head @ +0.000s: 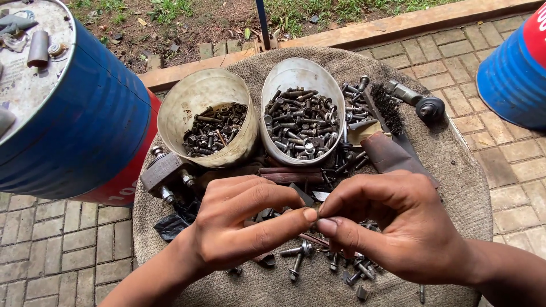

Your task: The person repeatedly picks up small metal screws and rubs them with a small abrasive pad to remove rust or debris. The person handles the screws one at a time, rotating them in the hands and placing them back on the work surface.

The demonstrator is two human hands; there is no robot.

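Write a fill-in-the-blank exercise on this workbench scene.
1. The bolts are sorted into ____ white tubs.
2. The left hand and right hand meet at their ____.
3. The drum to the left of the tubs is mostly ____.
4. Loose bolts lie on the table just ____ the hands.

Missing words: two; fingertips; blue; below

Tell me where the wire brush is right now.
In the head view the wire brush lies at the far right of the round cloth-covered table, just right of the right-hand white tub of bolts.
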